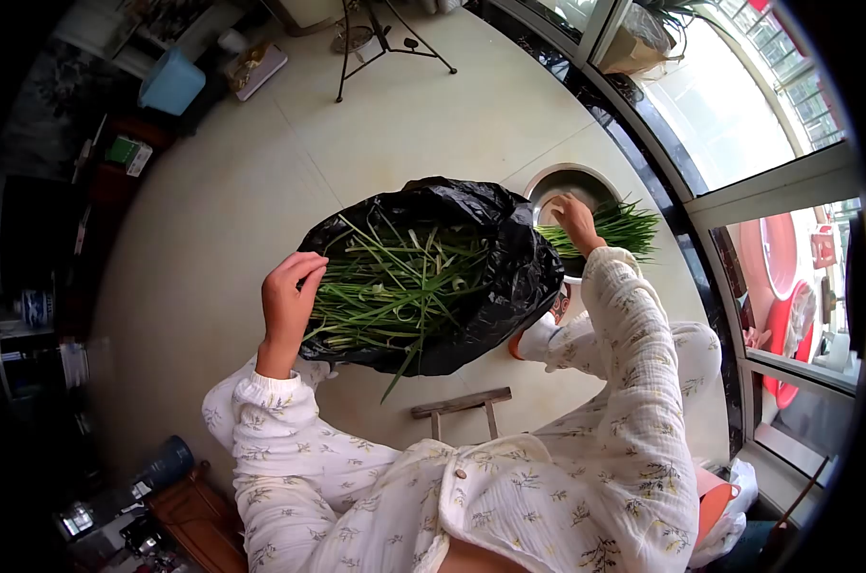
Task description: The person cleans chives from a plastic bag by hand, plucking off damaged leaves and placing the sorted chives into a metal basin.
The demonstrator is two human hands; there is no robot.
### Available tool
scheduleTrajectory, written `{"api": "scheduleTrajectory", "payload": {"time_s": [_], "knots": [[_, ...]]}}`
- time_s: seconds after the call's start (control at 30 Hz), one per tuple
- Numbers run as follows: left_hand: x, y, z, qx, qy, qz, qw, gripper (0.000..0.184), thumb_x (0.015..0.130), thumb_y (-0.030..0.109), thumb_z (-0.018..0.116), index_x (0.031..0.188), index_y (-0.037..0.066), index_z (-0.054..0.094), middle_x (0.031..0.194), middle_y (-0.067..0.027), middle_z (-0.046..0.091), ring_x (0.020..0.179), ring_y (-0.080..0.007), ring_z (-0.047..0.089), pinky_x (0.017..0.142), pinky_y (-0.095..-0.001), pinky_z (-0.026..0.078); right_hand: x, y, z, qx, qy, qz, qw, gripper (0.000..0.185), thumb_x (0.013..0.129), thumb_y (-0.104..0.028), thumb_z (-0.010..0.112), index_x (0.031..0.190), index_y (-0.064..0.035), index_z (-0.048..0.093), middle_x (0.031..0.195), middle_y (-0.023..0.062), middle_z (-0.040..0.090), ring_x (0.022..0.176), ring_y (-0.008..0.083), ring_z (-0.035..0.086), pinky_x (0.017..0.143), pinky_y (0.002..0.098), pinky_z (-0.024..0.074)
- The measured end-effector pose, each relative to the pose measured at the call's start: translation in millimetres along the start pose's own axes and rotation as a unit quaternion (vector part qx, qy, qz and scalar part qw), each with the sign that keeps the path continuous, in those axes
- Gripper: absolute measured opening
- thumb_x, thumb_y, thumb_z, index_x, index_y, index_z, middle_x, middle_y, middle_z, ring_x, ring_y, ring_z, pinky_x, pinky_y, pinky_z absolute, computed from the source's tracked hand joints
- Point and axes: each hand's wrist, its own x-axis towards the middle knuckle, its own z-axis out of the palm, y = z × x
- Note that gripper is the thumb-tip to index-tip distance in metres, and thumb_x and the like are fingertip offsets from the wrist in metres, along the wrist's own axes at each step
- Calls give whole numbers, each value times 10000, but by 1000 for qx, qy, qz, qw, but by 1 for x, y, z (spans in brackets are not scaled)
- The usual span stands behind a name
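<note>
A black plastic bag lies wide open on the floor before me, filled with long green stalks that look like garlic chives. At the bag's left edge is my left hand, its thumb and fingers pinched together; what they hold, if anything, is too small to tell. To the right stands a round metal basin with a neat bundle of green chives across it. Over this basin is my right hand, fingers curled inward beside the bundle, and its grip is partly hidden.
A small wooden stool stands between my legs. Glass doors with a dark sill run along the right. A black metal stand is at the far side. A blue bin and shelves line the left.
</note>
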Motion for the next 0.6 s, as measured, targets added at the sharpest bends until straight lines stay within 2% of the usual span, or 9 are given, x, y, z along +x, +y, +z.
{"api": "scheduleTrajectory", "payload": {"time_s": [0.1, 0.17, 0.2, 0.27, 0.3, 0.33, 0.4, 0.5, 0.6], "knots": [[-10, -6, -16, 21, -22, -13, 999, 99, 766, 66, 660, 829, -9, 675, 801, -115, 658, 711, -261, 628, 650, -308, 486, 51, -45, -43, 112, 69, 66, 989, 133, 815, -143, 612, 879, -27, 620, 763, 107, 636, 697, 284, 625, 644, 354, 489], [-20, -10, -25, 35, -53, -32, 997, 117, 765, 70, 658, 824, -30, 667, 782, -125, 660, 686, -251, 624, 635, -310, 479, 70, -122, -84, 238, 70, 52, 967, 145, 852, -147, 592, 891, -10, 616, 723, 89, 642, 649, 199, 629, 611, 293, 488], [-25, -15, -27, 36, -66, -21, 997, 121, 764, 93, 661, 811, -19, 669, 765, -118, 656, 644, -256, 607, 597, -319, 463, 74, -160, -97, 231, 61, 0, 971, 143, 876, -133, 571, 900, 1, 613, 733, 76, 646, 632, 149, 616, 591, 265, 484], [-36, -18, -28, 35, -83, -18, 996, 100, 744, 105, 665, 796, 20, 675, 752, -118, 643, 687, -297, 609, 629, -358, 480, 63, -251, -119, 223, -2, -42, 974, 131, 870, -121, 584, 922, -2, 605, 768, 88, 644, 628, 178, 602, 601, 284, 485], [-48, -26, -32, 35, -79, -4, 996, 101, 741, 107, 665, 797, 24, 675, 757, -120, 645, 694, -299, 612, 635, -362, 483, 37, -317, -116, 210, -70, -205, 953, 122, 861, -112, 588, 923, -8, 599, 792, 100, 617, 642, 246, 587, 595, 311, 478], [-53, -25, -36, 22, -91, -5, 996, 102, 740, 92, 655, 814, 23, 673, 779, -132, 651, 711, -316, 614, 648, -379, 487, 20, -352, -109, 194, -117, -265, 937, 93, 848, -94, 582, 895, -14, 593, 804, 113, 579, 682, 303, 567, 594, 343, 471], [-66, -34, -31, 26, -64, -5, 998, 108, 744, 78, 645, 834, 26, 673, 782, -140, 649, 720, -329, 613, 655, -390, 489, -16, -388, -69, 186, -190, -370, 890, 95, 829, -110, 586, 861, -22, 573, 802, 107, 551, 738, 303, 570, 620, 384, 472], [-78, -56, -20, 28, -44, -11, 999, 144, 767, 48, 597, 889, 33, 671, 777, -163, 639, 739, -353, 609, 651, -419, 488, -56, -415, -14, 147, -225, -436, 859, 74, 799, -109, 575, 783, -45, 542, 787, 98, 519, 732, 292, 573, 613, 384, 474], [-78, -53, -12, -8, -34, -72, 997, 161, 802, 82, 606, 937, 23, 671, 825, -168, 657, 759, -347, 625, 669, -403, 497, -65, -431, 18, 15, -175, -395, 902, 55, 760, -80, 582, 775, -43, 545, 788, 95, 530, 713, 279, 592, 580, 376, 484]]}}
